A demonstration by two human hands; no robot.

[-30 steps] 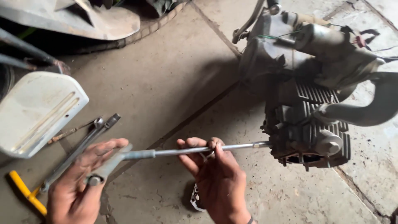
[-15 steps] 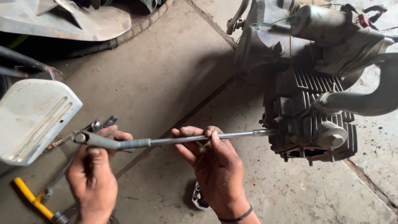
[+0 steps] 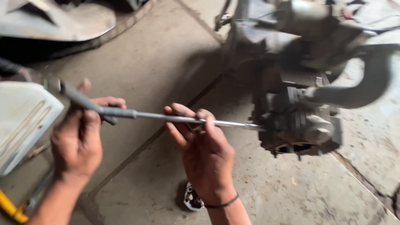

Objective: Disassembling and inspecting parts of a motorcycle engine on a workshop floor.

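A long metal wrench (image 3: pixel 166 117) with a grey handle runs level from left to right, its far tip set against the finned motorcycle engine (image 3: pixel 298 121). My left hand (image 3: pixel 79 137) grips the grey handle end. My right hand (image 3: pixel 204 150) is closed around the thin shaft near its middle, a dark band on that wrist. The frame is blurred by motion.
A white plastic panel (image 3: pixel 21 121) lies at the left edge, with a yellow-handled tool (image 3: pixel 10 208) on the concrete floor below it. A small metal part (image 3: pixel 192 198) sits on the floor under my right wrist. A grey exhaust pipe (image 3: pixel 358 89) curves off the engine.
My left hand has swung the wrench handle upward and to the left, turning the tool. My right hand has stayed on the shaft. The view has moved closer.
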